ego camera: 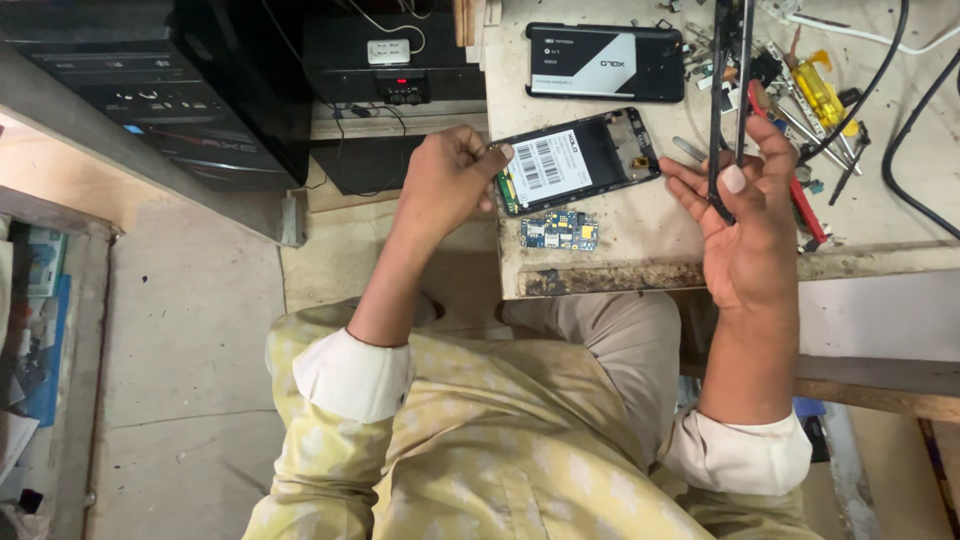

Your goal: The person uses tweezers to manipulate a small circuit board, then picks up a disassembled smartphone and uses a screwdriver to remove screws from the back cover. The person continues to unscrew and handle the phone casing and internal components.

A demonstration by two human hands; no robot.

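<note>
The desk (640,225), a worn pale slab with a chipped front edge, fills the upper right from twelve to three o'clock. At eleven o'clock from the hands, off the desk, stands a black computer tower (170,90). On the desk at twelve o'clock lies a closed black phone (605,62) with a grey and white sticker on its back. Just below it, near the desk's left front corner, rests the opened phone (577,160), back cover off, a white barcoded battery showing inside its dark frame.

The left hand (445,180) sits at nine o'clock of the opened phone, fingers curled shut and pressing against its left end; whether they pinch a small tool I cannot tell. The right hand (745,215) is at three o'clock of that phone, palm turned up, fingers closed around a thin black frame piece (728,100) that stands upright and runs up past the top edge.

At six o'clock of the opened phone, just beside it, lies a small blue circuit board (559,231). At two o'clock a yellow-handled screwdriver (818,92) lies among scattered tools, and black cables (905,150) loop at three o'clock.
</note>
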